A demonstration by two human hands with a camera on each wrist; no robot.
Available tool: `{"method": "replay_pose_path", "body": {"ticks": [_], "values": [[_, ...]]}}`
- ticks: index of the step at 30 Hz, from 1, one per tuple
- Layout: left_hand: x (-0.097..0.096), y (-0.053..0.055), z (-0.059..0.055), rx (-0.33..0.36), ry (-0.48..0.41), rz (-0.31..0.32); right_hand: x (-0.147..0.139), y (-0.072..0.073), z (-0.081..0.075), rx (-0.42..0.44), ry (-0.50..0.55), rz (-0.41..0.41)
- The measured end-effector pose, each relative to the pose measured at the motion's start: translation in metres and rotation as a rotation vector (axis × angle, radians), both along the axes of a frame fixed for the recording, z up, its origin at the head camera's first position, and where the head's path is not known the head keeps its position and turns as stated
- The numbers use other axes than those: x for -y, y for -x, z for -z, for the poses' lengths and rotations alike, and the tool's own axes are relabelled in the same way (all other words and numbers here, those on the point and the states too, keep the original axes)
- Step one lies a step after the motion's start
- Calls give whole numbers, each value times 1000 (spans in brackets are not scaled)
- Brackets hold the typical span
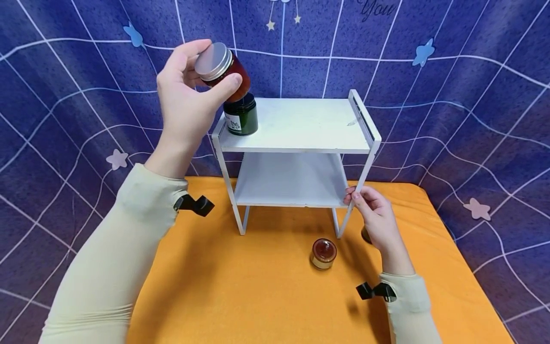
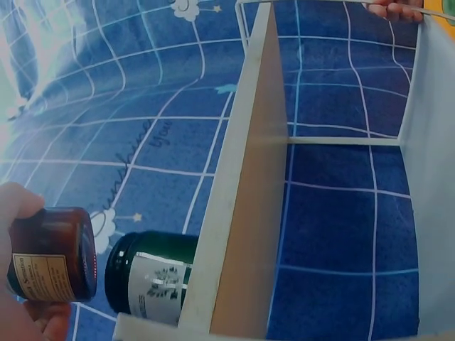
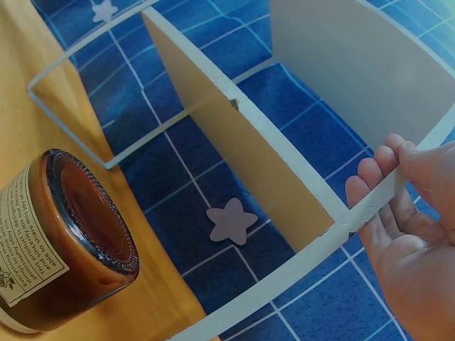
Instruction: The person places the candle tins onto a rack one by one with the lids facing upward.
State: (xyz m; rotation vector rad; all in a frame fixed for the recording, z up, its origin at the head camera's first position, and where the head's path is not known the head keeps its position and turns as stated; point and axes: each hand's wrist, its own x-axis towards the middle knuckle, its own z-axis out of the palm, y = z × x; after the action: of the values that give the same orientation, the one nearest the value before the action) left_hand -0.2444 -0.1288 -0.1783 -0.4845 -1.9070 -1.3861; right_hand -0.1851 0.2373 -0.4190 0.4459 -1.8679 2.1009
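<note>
1. The left hand [image 1: 189, 95] pinches the amber jar [image 1: 221, 62] between thumb and fingers, up at the left of the scene, above the level of the top shelf [image 1: 301, 122].
2. The green jar [image 1: 242, 116] stands upright at the left end of that shelf, below the amber jar and slightly to its right.
3. The left wrist view shows a narrow gap: the amber jar's base faces the green jar's lid, just beside it and apart.
4. The amber jar's long axis leans, its lid up and left, its base down and right; the green jar's is vertical. That lean is, I judge, the relation to watch, since the two axes do not quite line up.
5. The left hand is much the nearer to the green jar. The right hand [image 1: 378, 215] is well apart, low at the right, with thumb and fingers pinching the rack's right near post [image 1: 364, 174].
6. A second jar [image 1: 323, 254] stands on the orange cloth [image 1: 240, 286], left of the right hand and nearer.
</note>
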Motion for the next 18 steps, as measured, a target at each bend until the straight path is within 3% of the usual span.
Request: {"method": "replay_pose_path", "body": {"ticks": [18], "values": [[-36, 16, -3, 34, 139, 24, 1, 1, 1, 8, 8, 6]]}}
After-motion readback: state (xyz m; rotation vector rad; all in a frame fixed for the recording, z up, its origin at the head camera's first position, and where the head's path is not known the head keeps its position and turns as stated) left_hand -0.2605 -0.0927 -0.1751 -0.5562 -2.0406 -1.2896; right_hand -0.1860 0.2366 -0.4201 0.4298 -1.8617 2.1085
